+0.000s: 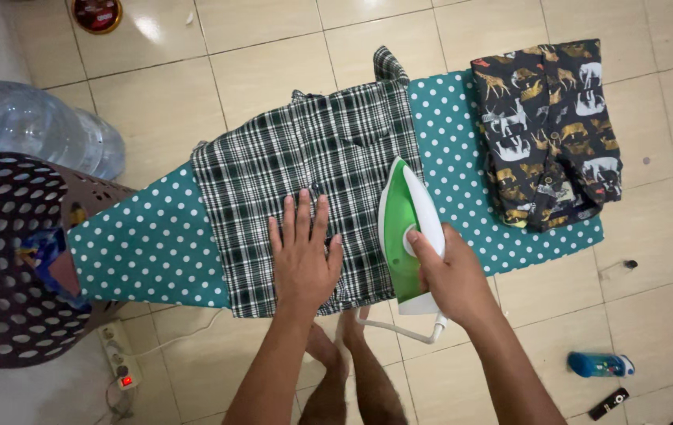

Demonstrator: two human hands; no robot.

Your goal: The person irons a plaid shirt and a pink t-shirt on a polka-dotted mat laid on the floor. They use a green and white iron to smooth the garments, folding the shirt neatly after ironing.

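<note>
Two hands: left hand (302,256) flat on plaid shirt (313,181), right hand (450,279) gripping iron (407,228).

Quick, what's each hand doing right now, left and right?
Left hand: open, flat, fingers spread on the green-and-white plaid garment.
Right hand: closed around the handle of the green-and-white steam iron.

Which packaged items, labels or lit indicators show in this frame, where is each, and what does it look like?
Blue bottle: lying on the floor tiles lower right, multicoloured printed label.
Round tin: floor, top left, gold rim, dark red label.
Water jug: far left, large, clear bluish.
Power strip: floor lower left, white, red lit switch.
</note>
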